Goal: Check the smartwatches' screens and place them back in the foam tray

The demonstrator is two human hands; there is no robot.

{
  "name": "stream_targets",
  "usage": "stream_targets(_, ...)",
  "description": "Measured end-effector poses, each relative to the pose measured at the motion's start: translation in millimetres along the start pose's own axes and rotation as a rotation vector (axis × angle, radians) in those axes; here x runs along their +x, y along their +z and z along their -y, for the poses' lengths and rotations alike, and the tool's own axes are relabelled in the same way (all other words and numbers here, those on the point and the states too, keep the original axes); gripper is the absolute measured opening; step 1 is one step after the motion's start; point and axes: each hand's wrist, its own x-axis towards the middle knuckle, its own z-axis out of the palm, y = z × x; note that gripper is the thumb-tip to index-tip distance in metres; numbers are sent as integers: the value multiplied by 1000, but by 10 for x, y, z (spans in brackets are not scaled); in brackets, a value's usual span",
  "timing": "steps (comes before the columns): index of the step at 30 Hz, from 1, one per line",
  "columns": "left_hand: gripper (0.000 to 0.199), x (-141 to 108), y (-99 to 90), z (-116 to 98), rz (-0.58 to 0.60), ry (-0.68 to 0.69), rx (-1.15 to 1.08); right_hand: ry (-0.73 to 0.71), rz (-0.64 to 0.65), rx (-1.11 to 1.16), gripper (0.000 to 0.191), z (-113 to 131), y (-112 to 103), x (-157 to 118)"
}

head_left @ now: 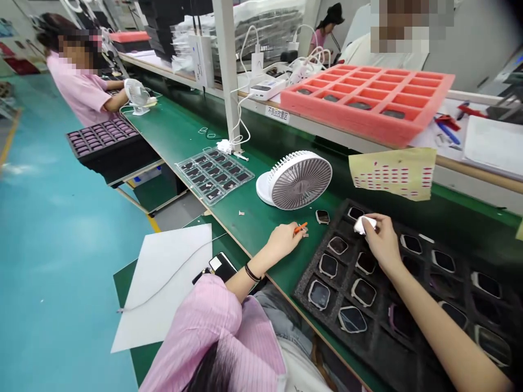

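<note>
Head view, R grip (383, 243): pinches white watch case (364, 225), at foam tray's (303, 283) far-L end.
L grip (285, 239): round orange stick (301, 227), long axis angled twd tray.
Nearer tray: R.

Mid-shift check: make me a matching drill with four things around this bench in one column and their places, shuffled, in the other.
Things
1. Orange tool
2. White piece
3. Nearest fan
4. Coral-red foam tray

Places
A. Standing on the green bench
B. In the left hand
C. On the raised shelf
D. In the right hand

Pairs: 1-B; 2-D; 3-A; 4-C
</note>
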Motion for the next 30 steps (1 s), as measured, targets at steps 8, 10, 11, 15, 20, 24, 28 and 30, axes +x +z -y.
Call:
stream_targets(8,34,-73,-71,23,-23,-50,143,-429,35,-568,35,124,28,-197)
stream_targets(10,34,-95,-82,-7,-9,-28,103,-532,119,-678,33,225,-11,-365)
stream_targets(11,33,-106,-80,-23,3,-10,82,-564,170,-727,34,265,-23,-444)
stream_targets(15,34,-158,-28,-94,44,50,58,-548,198,-891,43,321,-22,-609)
stream_targets(20,31,-230,70,-101,101,85,-5,-491,215,-682,53,248,-20,-567)
stream_targets(24,30,-267,151,-56,91,131,-132,-322,252,-299,46,231,-12,-585)
stream_targets(28,31,-279,202,-81,29,198,-310,-89,286,-3,40,304,3,-638)
stream_targets(30,30,-281,210,-120,23,223,-374,58,276,159,42,387,17,-659)
